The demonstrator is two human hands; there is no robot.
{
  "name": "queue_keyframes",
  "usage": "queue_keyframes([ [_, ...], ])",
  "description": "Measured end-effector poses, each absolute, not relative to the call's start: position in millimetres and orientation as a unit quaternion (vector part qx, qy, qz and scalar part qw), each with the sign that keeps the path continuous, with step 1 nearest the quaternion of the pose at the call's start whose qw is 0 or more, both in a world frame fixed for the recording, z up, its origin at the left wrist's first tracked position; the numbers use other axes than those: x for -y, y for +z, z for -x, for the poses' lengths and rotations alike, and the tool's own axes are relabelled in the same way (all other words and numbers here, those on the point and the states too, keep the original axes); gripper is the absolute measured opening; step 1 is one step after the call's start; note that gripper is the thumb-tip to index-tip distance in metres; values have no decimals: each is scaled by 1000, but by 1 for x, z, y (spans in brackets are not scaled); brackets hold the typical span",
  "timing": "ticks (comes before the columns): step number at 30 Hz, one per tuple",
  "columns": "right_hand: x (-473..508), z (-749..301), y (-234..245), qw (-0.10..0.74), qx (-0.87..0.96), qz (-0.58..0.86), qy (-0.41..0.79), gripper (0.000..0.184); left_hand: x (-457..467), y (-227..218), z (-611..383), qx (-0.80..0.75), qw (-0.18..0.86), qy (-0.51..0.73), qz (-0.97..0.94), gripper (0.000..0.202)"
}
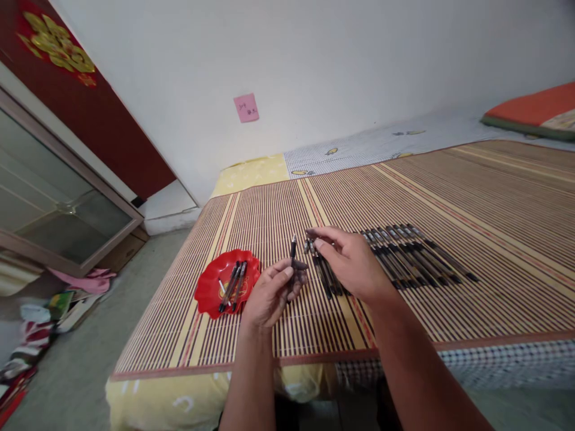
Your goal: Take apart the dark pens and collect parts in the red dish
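My left hand (272, 290) is closed around an uncapped black pen (293, 251), its silvery tip pointing up and away from me. To the right, my right hand (353, 260) reaches over the near end of a row of dark pens (406, 254). Its thumb and forefinger come together near small silvery pen ends (309, 245); whether something is pinched there I cannot make out. Part of the row is hidden under this hand. On the left, a red scalloped plate (205, 293) holds a few dark pens (234, 286) and a thin white stick (221, 288).
A striped bamboo mat (269, 221) covers the bed, with yellow and checked cloth at its edges. Behind is a white wall with a pink note (246, 108). An orange folded bedding piece (534, 108) lies at far right. A glass-panelled cabinet (58, 179) stands left.
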State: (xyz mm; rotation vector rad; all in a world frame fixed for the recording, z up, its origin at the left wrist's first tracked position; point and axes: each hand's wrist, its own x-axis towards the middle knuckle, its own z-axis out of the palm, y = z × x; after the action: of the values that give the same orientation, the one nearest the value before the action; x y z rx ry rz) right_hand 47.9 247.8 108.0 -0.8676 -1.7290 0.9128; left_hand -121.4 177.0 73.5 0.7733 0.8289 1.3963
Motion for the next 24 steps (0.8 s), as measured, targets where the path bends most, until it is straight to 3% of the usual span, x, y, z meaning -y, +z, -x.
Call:
queue_keyframes([
  [10,-247,-48,110,489,700,345,390,32,-174,79,121,-372,637,589,-331,33],
  [24,-246,-49,109,501,586,304,559,28,-174,75,120,-376,634,568,-366,31],
])
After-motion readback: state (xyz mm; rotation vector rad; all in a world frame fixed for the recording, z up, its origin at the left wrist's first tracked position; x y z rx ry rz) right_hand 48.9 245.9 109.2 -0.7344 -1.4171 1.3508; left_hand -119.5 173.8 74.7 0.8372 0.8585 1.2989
